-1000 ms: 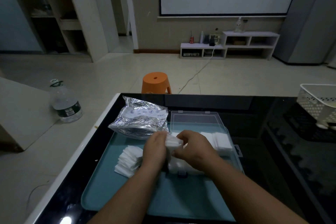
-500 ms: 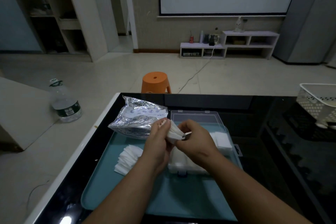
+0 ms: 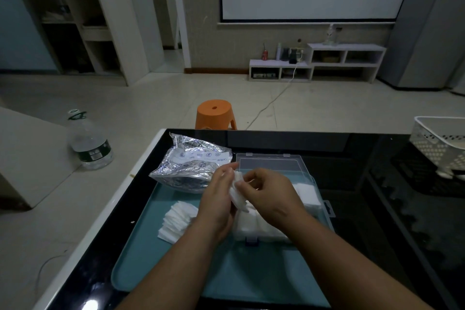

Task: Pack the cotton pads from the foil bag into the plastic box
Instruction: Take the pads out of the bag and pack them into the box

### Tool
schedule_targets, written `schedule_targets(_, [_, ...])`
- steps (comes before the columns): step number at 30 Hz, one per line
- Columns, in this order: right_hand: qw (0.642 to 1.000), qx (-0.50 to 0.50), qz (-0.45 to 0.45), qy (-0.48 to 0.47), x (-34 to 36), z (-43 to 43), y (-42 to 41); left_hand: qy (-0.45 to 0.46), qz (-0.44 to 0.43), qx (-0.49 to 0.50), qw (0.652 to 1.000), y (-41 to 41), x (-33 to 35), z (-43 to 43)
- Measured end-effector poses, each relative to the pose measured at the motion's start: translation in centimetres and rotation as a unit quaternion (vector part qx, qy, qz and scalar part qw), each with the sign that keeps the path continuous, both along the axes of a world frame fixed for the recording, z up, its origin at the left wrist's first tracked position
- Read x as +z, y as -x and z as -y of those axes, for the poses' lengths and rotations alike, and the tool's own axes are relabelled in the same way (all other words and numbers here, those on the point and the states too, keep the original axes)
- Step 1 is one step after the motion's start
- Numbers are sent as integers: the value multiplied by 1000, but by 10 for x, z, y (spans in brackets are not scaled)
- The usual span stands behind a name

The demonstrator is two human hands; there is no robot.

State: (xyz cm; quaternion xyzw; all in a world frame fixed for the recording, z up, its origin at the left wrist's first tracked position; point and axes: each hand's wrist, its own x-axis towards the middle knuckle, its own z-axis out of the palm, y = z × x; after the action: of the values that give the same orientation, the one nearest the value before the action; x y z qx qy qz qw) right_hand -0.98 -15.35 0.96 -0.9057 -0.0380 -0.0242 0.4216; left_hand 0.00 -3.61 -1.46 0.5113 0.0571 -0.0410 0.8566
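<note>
Both hands are raised just above the clear rectangular plastic box [image 3: 324,209], which stands open on the flat teal plastic tray [image 3: 176,272] with its lid laid back.

My left hand [image 3: 219,194] has its fingers curled round a small stack of white square cotton pads [image 3: 237,195]. My right hand [image 3: 266,191] pinches the top edge of that stack between thumb and forefinger; its other fingers are bent loosely.

Done so far: white pads already lie in the box, a block at the near side [image 3: 254,224] and more at the far right [image 3: 307,194].

Outstanding: the held stack is not yet in the box. A fanned heap of loose white pads [image 3: 178,219] lies on the tray to the left of the box. The crinkled silver foil bag [image 3: 188,168] lies beyond that heap, still bulging. I cannot tell how many pads it holds.

I judge the task roughly half done.
</note>
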Motion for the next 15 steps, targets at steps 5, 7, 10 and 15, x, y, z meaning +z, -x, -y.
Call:
schedule_targets(5, [999,22,11,45,1,-1,0,-19,-7,17,1000,1,-1,1])
schedule_targets(7, [998,29,6,46,1,-2,1,5,-19,11,1000,3,3,1])
schedule_targets(10, [998,22,2,56,0,-3,1,84,-48,-13,995,2,7,-1])
schedule_targets(15, [998,-16,-16,54,-2,-3,-2,186,-66,-39,980,-1,6,-8])
